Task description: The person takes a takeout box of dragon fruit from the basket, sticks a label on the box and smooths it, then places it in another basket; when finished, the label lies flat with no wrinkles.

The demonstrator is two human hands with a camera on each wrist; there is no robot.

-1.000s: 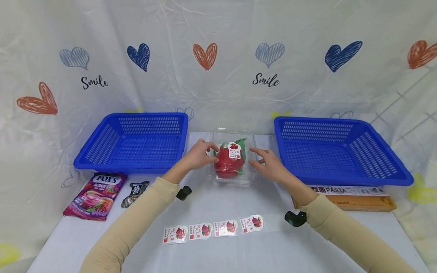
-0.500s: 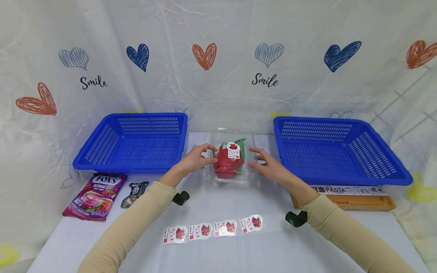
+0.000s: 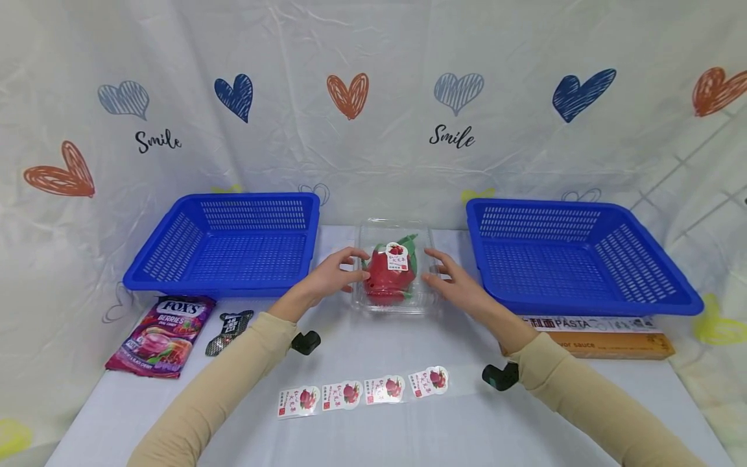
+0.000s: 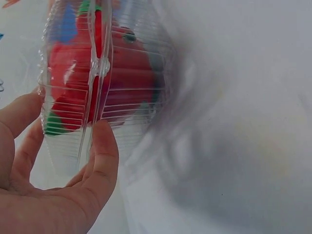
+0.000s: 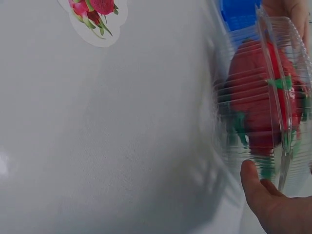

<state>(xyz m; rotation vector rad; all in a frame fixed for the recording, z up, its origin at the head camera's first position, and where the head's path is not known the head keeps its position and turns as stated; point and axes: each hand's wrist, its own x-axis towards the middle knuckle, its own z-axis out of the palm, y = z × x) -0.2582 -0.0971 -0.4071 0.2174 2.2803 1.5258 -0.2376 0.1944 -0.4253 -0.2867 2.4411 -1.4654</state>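
A clear plastic clamshell box (image 3: 373,233) sits at the back middle of the table in the head view. Inside lies a red dragon fruit (image 3: 382,275) with green tips, and a white fruit sticker (image 3: 398,257) is on the lid. My left hand (image 3: 334,274) grips the box's left side. In the left wrist view its thumb (image 4: 105,146) presses near the seam between lid and base. From the right, my right hand (image 3: 461,285) holds the opposite side, its thumb (image 5: 251,175) at the box in the right wrist view. The lid looks shut.
Blue baskets flank the box, one left (image 3: 227,259) and one right (image 3: 578,272). A candy bag (image 3: 166,337) and a small dark packet (image 3: 230,331) lie left. Pasta boxes (image 3: 618,344) lie right. A strip of fruit stickers (image 3: 347,395) lies in front.
The clamshell box and both hands have shifted very slightly left. The head view has also drifted a little. The baskets and stickers stay in place.
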